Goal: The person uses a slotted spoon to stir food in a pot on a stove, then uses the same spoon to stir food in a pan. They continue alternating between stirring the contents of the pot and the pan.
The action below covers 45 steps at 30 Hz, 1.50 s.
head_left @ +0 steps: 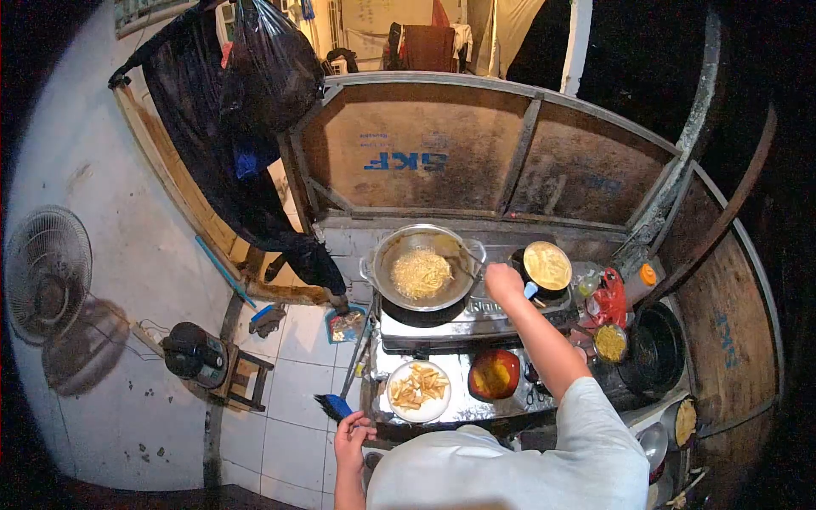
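The left hand (350, 432) is nearest, released, with its fingers loosely bent and raised beside the counter, near a blue brush (337, 406) over the tiled floor (293, 429). Just past it, a white plate (439, 411) holds pale, golden-edged fried pieces (416, 387), and to its right sits a red dish (495, 375) with a yellow-orange middle. Further right are a small bowl (609, 342) of yellowish food and a large black basin (653, 347). Beyond the plates stands the stove (442, 328). The right hand (503, 282) reaches over it, clenched round the handle of a utensil (473, 258) that runs into the wide metal pan (388, 286). The food (422, 273) lies in that pan, pale yellow and surrounded by foam. To the right of the hand, a small dark pan (544, 293) is on the stove, with a round, tan-coloured thing (547, 265) at its top. A wooden panel (408, 144) with blue letters rises behind
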Available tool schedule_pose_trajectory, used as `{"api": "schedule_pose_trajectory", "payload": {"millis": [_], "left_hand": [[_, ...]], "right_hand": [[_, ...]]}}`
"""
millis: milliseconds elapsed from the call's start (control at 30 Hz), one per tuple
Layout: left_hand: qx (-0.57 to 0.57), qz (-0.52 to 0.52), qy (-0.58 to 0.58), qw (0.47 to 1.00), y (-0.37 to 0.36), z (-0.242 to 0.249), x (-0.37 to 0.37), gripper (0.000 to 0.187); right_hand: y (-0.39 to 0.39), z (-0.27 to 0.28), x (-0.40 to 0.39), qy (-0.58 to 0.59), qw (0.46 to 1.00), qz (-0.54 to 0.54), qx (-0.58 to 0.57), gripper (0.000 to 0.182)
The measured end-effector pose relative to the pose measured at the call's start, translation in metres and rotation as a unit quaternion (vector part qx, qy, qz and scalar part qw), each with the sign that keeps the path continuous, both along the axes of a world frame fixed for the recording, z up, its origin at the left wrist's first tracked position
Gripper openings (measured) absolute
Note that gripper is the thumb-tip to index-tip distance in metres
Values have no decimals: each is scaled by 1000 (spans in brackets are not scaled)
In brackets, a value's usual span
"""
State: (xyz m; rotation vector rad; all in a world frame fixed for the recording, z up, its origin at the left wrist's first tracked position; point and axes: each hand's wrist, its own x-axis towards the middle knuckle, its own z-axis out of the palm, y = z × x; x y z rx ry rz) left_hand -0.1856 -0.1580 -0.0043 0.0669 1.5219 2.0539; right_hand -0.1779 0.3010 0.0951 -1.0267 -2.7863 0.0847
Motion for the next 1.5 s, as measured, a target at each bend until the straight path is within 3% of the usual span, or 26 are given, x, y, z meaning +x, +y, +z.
{"api": "schedule_pose_trajectory", "payload": {"millis": [167, 267, 367, 467, 567, 667, 767, 1000, 1200, 1400, 1433, 1500], "left_hand": [[3, -1, 7, 1000, 0, 1, 1, 33], [-1, -1, 9, 1000, 0, 3, 1, 33], [7, 4, 6, 1000, 0, 3, 3, 33], [9, 4, 10, 1000, -2, 1, 2, 33], [7, 7, 12, 1000, -3, 2, 1, 33], [2, 7, 7, 1000, -3, 4, -1, 32], [4, 6, 8, 1000, -4, 0, -3, 33], [5, -10, 7, 1000, 2, 0, -5, 34], [-3, -21, 14, 1000, 2, -1, -7, 35], [6, -4, 20, 1000, -1, 2, -5, 36], [5, 3, 20, 1000, -3, 2, -4, 36], [3, 18, 19, 1000, -7, 4, -2, 36]], "right_hand": [[16, -25, -32, -57, 998, -14, -21, 22], [21, -51, -54, -38, 992, -72, -96, 25], [42, -79, -74, -151, 981, 75, -93, 29], [32, -49, -69, -177, 973, 77, -123, 31], [59, -84, -71, -146, 982, 54, -110, 33], [19, -34, -43, -60, 985, -62, -146, 33], [-9, 13, -24, -127, 983, -40, -128, 29], [-12, 41, 1, -111, 993, 27, 35, 18], [-6, 55, -51, -117, 980, 93, 128, 16], [12, 40, -132, -244, 952, 75, 170, 18], [10, 42, -137, -291, 942, 73, 153, 19], [8, 37, -139, -274, 952, 53, 123, 20]]}}
